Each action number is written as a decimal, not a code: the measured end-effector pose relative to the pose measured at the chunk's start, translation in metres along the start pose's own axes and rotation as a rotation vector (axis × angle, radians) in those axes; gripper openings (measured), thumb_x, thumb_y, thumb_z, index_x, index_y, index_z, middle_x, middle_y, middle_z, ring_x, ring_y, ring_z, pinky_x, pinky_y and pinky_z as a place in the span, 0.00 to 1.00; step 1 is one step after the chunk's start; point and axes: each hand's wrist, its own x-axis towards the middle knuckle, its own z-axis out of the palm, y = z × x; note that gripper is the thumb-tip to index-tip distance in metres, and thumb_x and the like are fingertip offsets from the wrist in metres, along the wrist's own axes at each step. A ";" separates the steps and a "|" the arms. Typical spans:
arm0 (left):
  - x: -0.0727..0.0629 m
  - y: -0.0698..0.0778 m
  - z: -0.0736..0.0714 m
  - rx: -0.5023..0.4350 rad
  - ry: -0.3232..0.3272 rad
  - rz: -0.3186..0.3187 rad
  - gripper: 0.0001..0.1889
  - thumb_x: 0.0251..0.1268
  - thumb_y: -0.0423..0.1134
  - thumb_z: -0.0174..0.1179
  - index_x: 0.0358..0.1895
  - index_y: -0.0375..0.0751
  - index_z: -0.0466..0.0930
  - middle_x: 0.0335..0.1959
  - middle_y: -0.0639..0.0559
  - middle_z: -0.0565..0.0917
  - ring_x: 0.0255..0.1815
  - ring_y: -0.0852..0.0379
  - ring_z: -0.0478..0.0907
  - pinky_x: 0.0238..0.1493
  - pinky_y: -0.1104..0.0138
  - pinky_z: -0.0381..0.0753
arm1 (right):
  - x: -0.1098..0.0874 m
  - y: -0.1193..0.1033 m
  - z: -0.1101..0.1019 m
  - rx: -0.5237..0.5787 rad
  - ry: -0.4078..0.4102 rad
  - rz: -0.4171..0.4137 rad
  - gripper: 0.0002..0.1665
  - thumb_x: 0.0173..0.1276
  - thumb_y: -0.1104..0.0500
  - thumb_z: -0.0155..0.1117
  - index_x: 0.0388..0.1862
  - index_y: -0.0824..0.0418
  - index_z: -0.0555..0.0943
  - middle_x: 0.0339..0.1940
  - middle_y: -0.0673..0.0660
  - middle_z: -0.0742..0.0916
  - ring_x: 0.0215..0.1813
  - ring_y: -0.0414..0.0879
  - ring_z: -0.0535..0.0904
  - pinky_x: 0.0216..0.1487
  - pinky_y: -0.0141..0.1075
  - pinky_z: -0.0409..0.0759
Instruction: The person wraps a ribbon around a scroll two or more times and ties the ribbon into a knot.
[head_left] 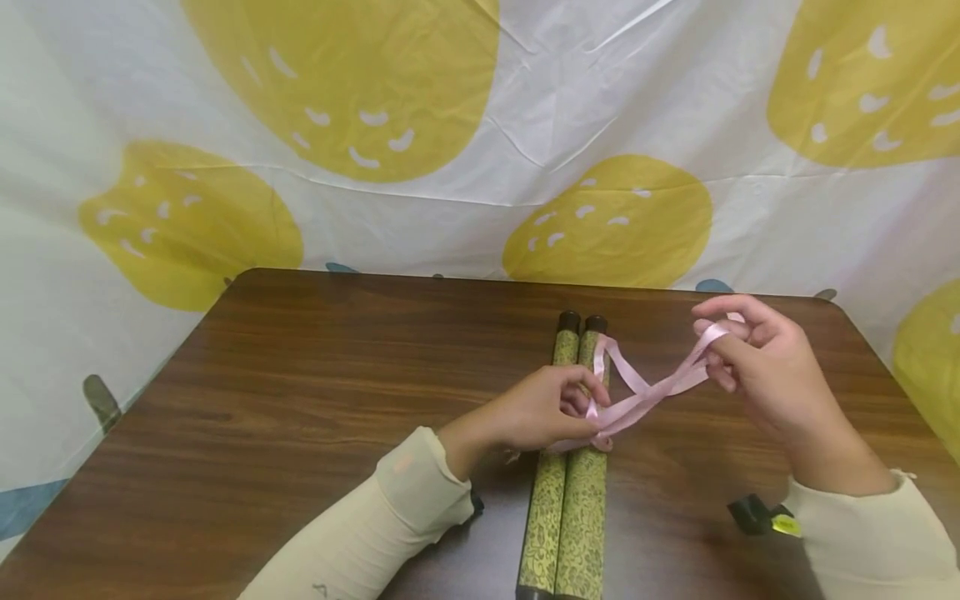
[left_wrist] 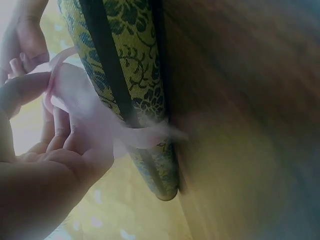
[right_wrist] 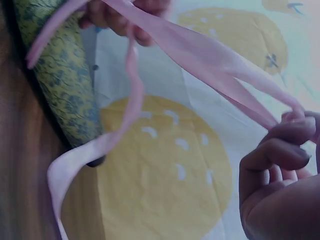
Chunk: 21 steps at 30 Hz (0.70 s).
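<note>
Two scroll-like rolls in green-gold floral brocade, a left roll (head_left: pixel 546 508) and a right roll (head_left: pixel 583 517), lie side by side with dark end caps. A pink ribbon (head_left: pixel 660 392) passes around them near the middle. Over the rolls, my left hand (head_left: pixel 542 408) pinches the ribbon between thumb and fingers. Off to the right and raised, my right hand (head_left: pixel 772 362) holds a loop of it, stretched between both hands. In the right wrist view a loose ribbon length (right_wrist: pixel 132 95) hangs down past the roll (right_wrist: pixel 65 95).
The rolls lie on a dark wood-grain table (head_left: pixel 337 358) with rounded back corners. Behind it hangs a white cloth (head_left: pixel 420 225) printed with big yellow shapes. A black item with a yellow label (head_left: pixel 785 524) shows beside the right cuff.
</note>
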 end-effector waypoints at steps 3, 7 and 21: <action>0.001 0.000 0.000 0.002 -0.006 0.000 0.13 0.59 0.26 0.68 0.46 0.36 0.78 0.30 0.50 0.83 0.30 0.62 0.80 0.32 0.73 0.81 | 0.001 -0.007 -0.006 0.068 0.071 -0.035 0.14 0.71 0.77 0.51 0.44 0.65 0.82 0.24 0.52 0.86 0.17 0.40 0.69 0.20 0.36 0.50; 0.001 0.001 0.000 0.014 -0.014 0.015 0.13 0.60 0.26 0.67 0.47 0.34 0.78 0.32 0.45 0.84 0.31 0.63 0.81 0.38 0.74 0.82 | 0.000 -0.015 -0.018 0.131 0.155 -0.044 0.12 0.72 0.76 0.52 0.43 0.67 0.81 0.21 0.54 0.83 0.18 0.40 0.73 0.16 0.32 0.55; 0.001 0.000 -0.002 0.031 -0.012 0.042 0.13 0.61 0.27 0.66 0.48 0.33 0.78 0.32 0.44 0.85 0.32 0.64 0.80 0.41 0.75 0.81 | -0.032 -0.038 -0.084 -0.468 0.145 0.133 0.21 0.75 0.72 0.47 0.41 0.51 0.84 0.18 0.49 0.83 0.17 0.41 0.73 0.15 0.34 0.66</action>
